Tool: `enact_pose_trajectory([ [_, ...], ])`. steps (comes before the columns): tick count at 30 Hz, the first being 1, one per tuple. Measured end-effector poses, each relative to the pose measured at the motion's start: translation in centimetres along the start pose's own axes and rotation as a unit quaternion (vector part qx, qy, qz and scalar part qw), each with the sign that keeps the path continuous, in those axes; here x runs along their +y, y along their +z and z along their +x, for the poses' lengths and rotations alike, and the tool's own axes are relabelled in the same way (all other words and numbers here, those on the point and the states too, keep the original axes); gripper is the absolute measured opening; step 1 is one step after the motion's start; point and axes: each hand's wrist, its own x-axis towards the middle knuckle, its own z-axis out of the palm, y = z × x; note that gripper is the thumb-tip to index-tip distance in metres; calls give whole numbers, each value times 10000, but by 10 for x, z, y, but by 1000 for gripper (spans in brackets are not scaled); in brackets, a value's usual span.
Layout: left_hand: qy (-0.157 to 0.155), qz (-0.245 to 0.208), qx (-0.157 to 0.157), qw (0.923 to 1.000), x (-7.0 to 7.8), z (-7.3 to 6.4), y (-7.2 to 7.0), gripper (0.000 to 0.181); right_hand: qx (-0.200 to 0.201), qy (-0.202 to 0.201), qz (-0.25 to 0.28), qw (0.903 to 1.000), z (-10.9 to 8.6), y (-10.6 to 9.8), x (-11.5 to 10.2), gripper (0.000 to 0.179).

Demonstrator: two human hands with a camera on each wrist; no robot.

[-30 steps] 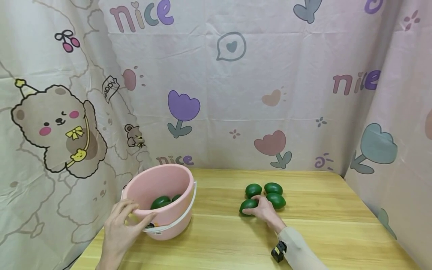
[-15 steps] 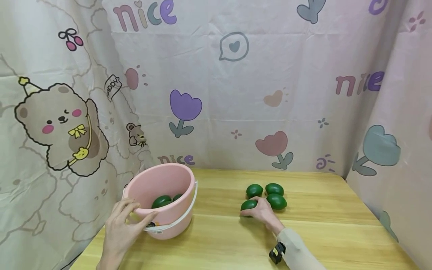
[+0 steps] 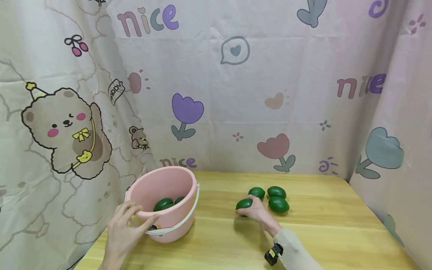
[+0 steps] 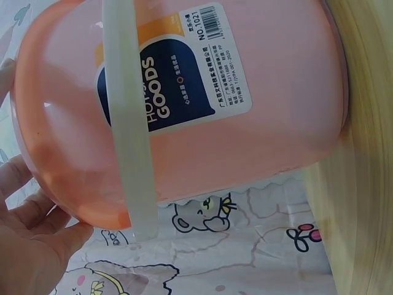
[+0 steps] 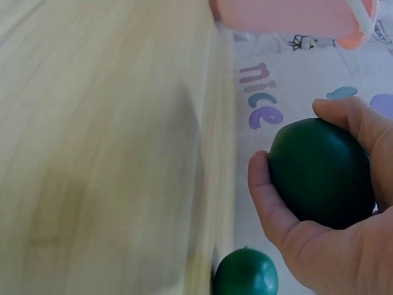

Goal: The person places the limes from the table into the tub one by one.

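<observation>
In the head view a pink bucket stands at the left of the table, tilted a little, with green limes inside. My left hand holds its near rim, thumb and fingers spread along the edge. The left wrist view shows the fingers at the rim beside the white handle. My right hand grips one dark green lime between thumb and fingers, raised off the table. Just beyond it lie three more limes, the nearest a glossy one.
The wooden table runs to a patterned curtain at the back and sides. The bucket's white handle hangs down on its front. A label is stuck on the bucket's side.
My right hand has lifted the lime from the group and moved it slightly left, toward the bucket. My left hand stays on the rim. The head view has shifted slightly.
</observation>
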Motion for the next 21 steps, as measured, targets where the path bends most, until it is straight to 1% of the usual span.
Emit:
enact_pose_trajectory([
  [3, 14, 6, -14, 10000, -1, -1, 2, 47, -149, -185, 143, 9996, -2, 3, -3, 61],
  [7, 29, -18, 10, 10000, -1, -1, 2, 46, -279, -489, 154, 9983, -3, 9, -10, 55],
  [14, 11, -20, 37, 10000, -1, -2, 1, 46, -564, -997, 362, 9928, -1, 17, -27, 55],
  [18, 47, 22, 14, 10000, -2, -2, 1, 45, -634, -1119, 478, 9905, -2, 19, -36, 57],
  [21, 52, 14, 19, 10000, -1, -1, 2, 45, -611, -1101, 574, 9904, -3, 20, -42, 60],
])
